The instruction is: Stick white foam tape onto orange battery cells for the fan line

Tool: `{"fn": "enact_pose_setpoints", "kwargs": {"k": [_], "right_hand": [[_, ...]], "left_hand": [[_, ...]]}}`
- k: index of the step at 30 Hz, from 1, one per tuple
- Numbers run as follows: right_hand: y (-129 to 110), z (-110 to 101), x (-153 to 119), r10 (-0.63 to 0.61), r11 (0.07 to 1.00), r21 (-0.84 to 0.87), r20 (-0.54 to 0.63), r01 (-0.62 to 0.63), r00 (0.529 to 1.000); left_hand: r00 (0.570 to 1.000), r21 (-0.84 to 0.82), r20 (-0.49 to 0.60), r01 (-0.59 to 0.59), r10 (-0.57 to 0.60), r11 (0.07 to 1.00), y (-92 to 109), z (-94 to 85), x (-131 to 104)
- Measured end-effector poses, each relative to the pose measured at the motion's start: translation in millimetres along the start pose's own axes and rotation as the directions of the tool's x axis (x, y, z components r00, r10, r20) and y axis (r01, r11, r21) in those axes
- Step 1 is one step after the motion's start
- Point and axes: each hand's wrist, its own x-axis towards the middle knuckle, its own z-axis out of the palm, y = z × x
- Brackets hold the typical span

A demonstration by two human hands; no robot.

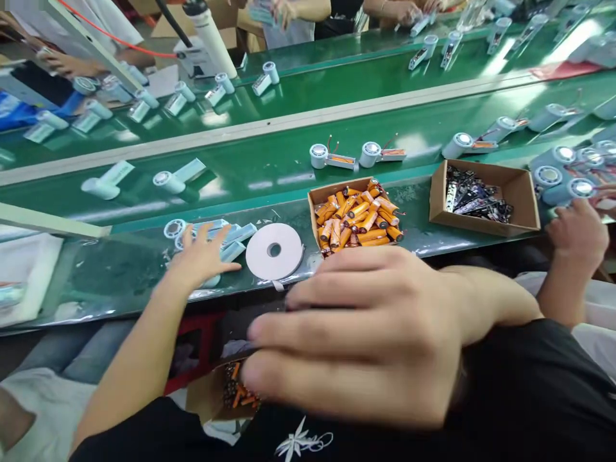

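My left hand [197, 256], fingers spread, is over a group of light-blue plastic housings [235, 240] at the bench's front edge. My right hand [366, 327] is large and near the camera, its fingers extended to the left and slightly blurred; nothing shows in it, though its palm side is hidden. Between the two hands lies a white roll of tape [274, 251] with its loose end hanging over the edge. Behind my right hand stands a cardboard box of orange battery cells [359, 218] with wires.
A cardboard box [522, 202] of dark circuit boards stands to the right. Blue fan units [318, 156] rest on the green conveyor [260, 147]. Another person's hand [580, 234] is at the far right. Other people work across the belt. An open box [206, 398] sits below the bench.
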Motion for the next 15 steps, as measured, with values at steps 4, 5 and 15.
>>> {"fn": "enact_pose_setpoints", "kwargs": {"k": [4,5,15], "right_hand": [[27,40,-50,0.073,0.989,0.133,-0.011,-0.071,0.997],[32,57,-66,0.127,0.976,0.181,-0.028,-0.120,0.992],[3,172,-104,0.715,0.282,0.689,0.314,-0.668,0.625]], "left_hand": [[0.927,0.026,-0.063,-0.368,0.369,0.929,54,6.7,-25],[0.892,-0.013,-0.053,-0.449,0.448,0.893,62,11.4,-27],[0.740,-0.156,-0.580,-0.512,0.341,0.845,118,11.0,-77]]}}
